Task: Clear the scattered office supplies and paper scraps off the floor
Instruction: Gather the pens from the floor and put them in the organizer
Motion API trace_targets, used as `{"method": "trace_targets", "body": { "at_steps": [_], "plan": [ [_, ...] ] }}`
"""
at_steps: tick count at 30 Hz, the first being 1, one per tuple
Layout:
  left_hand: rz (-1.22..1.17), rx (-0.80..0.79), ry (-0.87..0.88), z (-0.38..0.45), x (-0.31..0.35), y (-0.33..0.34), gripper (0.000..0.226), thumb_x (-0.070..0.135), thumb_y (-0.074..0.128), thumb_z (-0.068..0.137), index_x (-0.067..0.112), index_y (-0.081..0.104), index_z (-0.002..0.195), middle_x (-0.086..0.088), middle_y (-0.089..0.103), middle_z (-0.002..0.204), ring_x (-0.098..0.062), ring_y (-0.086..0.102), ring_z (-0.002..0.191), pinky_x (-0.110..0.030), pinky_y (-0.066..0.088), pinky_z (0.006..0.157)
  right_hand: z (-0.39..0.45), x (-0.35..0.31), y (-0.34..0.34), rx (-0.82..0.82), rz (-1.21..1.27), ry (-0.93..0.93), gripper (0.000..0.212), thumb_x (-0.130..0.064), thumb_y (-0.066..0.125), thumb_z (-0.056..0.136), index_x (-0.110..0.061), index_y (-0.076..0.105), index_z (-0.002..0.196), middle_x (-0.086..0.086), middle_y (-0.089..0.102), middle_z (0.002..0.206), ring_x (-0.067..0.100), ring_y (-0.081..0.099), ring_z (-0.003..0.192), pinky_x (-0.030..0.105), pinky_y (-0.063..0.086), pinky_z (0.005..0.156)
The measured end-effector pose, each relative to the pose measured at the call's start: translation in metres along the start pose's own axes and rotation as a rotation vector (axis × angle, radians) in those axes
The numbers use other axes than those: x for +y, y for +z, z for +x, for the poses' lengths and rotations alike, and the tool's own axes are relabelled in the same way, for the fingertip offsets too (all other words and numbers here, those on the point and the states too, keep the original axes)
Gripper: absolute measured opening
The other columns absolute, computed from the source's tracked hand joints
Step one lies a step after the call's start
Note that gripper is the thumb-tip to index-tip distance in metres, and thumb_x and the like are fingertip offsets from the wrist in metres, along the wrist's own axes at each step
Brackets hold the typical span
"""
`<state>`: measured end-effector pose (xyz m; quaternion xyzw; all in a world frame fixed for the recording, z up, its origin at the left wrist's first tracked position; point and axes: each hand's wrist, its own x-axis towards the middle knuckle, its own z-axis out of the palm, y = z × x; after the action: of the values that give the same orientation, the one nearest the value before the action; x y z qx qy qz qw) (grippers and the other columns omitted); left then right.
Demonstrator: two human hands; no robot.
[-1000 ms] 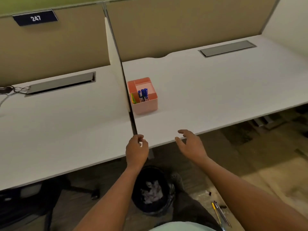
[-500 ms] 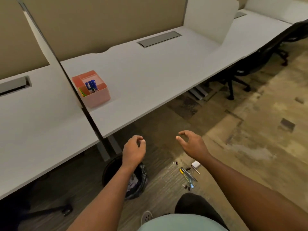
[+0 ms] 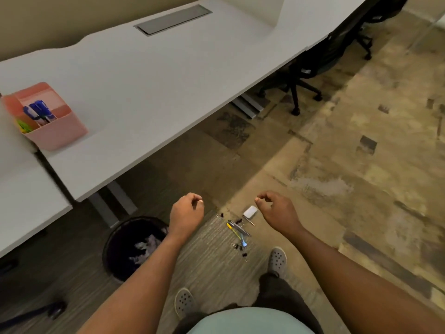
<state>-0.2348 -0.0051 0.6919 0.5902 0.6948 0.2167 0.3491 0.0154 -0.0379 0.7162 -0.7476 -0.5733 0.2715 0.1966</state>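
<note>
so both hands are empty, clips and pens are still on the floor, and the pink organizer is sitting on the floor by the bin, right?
Not quite. The head view shows the pink organizer on the white desk, not on the floor by the bin. The rest holds: left hand and right hand hold nothing, and the clips and pens lie on the floor between them.

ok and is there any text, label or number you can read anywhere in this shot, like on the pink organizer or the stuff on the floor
None can be read.
Pink organizer on the desk: no label shows on its walls.
Blue markers in it: any print is too blurred to read.
White eraser on the floor: no readable marking.
Pens and binder clips on the floor: too small to read.
Black bin: no label in view.
</note>
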Motion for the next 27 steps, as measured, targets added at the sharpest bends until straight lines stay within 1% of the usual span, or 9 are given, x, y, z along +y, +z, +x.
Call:
{"method": "trace_targets", "body": {
  "at_steps": [4,9,13,15,17,20,22,25,27],
  "plan": [
    [0.020,-0.009,-0.075,0.012,0.021,0.035,0.014,0.020,0.057,0.089,0.016,0.069,0.096,-0.001,0.070,0.092,-0.019,0.062,0.087,-0.029,0.045,0.077,0.031,0.043,-0.014,-0.056,-0.005,0.013,0.017,-0.031,0.062,0.091,-0.019,0.072,0.097,-0.004,0.072,0.097,0.011,0.064,0.092,0.021,0.040,0.074],
    [0.065,0.021,-0.229,0.025,0.043,0.088,0.015,0.019,0.057,0.091,0.015,0.069,0.098,-0.003,0.070,0.095,-0.021,0.063,0.090,-0.029,0.045,0.078,0.086,0.098,-0.030,-0.214,-0.013,0.004,0.017,-0.033,0.060,0.091,-0.022,0.071,0.098,-0.005,0.072,0.096,0.009,0.062,0.086,0.022,0.040,0.069],
    [0.115,-0.030,-0.325,0.038,0.052,0.142,0.013,0.018,0.059,0.090,0.015,0.069,0.096,-0.002,0.070,0.089,-0.018,0.061,0.081,-0.026,0.041,0.070,0.136,0.151,-0.023,-0.335,-0.021,0.070,0.021,-0.031,0.058,0.092,-0.016,0.071,0.099,0.004,0.073,0.097,0.020,0.066,0.088,0.032,0.050,0.073],
    [0.105,-0.028,-0.364,0.050,0.051,0.168,0.012,0.017,0.059,0.089,0.016,0.069,0.095,0.000,0.068,0.088,-0.016,0.060,0.079,-0.024,0.041,0.070,0.157,0.174,-0.012,-0.390,-0.023,0.085,0.021,-0.030,0.058,0.092,-0.015,0.070,0.100,0.004,0.073,0.097,0.021,0.066,0.088,0.031,0.051,0.074],
    [0.060,-0.023,-0.407,0.064,0.043,0.194,0.010,0.016,0.059,0.089,0.018,0.069,0.092,0.004,0.066,0.084,-0.013,0.058,0.076,-0.022,0.038,0.068,0.176,0.195,0.005,-0.432,-0.027,0.105,0.020,-0.030,0.058,0.092,-0.016,0.071,0.100,0.001,0.074,0.096,0.019,0.067,0.087,0.024,0.045,0.071],
    [0.023,-0.068,-0.486,0.091,0.017,0.242,0.010,0.015,0.058,0.089,0.022,0.066,0.087,0.009,0.062,0.080,-0.010,0.056,0.073,-0.020,0.033,0.065,0.207,0.229,0.043,-0.413,-0.033,0.194,0.017,-0.025,0.060,0.091,-0.016,0.072,0.098,0.003,0.074,0.094,0.020,0.066,0.085,0.020,0.035,0.066],
    [-0.030,-0.104,-0.543,0.109,-0.011,0.280,0.010,0.015,0.058,0.089,0.021,0.064,0.084,0.007,0.065,0.081,-0.015,0.061,0.075,-0.023,0.040,0.067,0.227,0.255,0.077,-0.411,-0.039,0.252,0.013,-0.022,0.061,0.089,-0.015,0.071,0.091,0.002,0.073,0.083,0.020,0.065,0.079,0.020,0.032,0.062],
    [-0.079,-0.148,-0.617,0.136,-0.065,0.345,0.010,0.015,0.057,0.088,0.018,0.065,0.083,0.005,0.066,0.077,-0.019,0.064,0.076,-0.028,0.049,0.072,0.251,0.303,0.139,-0.448,-0.076,0.292,0.011,-0.020,0.061,0.089,-0.017,0.064,0.079,-0.008,0.060,0.065,0.015,0.056,0.065,0.018,0.027,0.056],
    [-0.061,-0.186,-0.620,0.154,-0.104,0.387,0.010,0.017,0.057,0.088,0.017,0.066,0.084,0.003,0.067,0.078,-0.022,0.064,0.077,-0.029,0.049,0.071,0.264,0.339,0.186,-0.467,-0.102,0.286,0.012,-0.019,0.062,0.088,-0.015,0.064,0.077,-0.008,0.057,0.064,0.013,0.052,0.063,0.017,0.026,0.055]
  ]
}}
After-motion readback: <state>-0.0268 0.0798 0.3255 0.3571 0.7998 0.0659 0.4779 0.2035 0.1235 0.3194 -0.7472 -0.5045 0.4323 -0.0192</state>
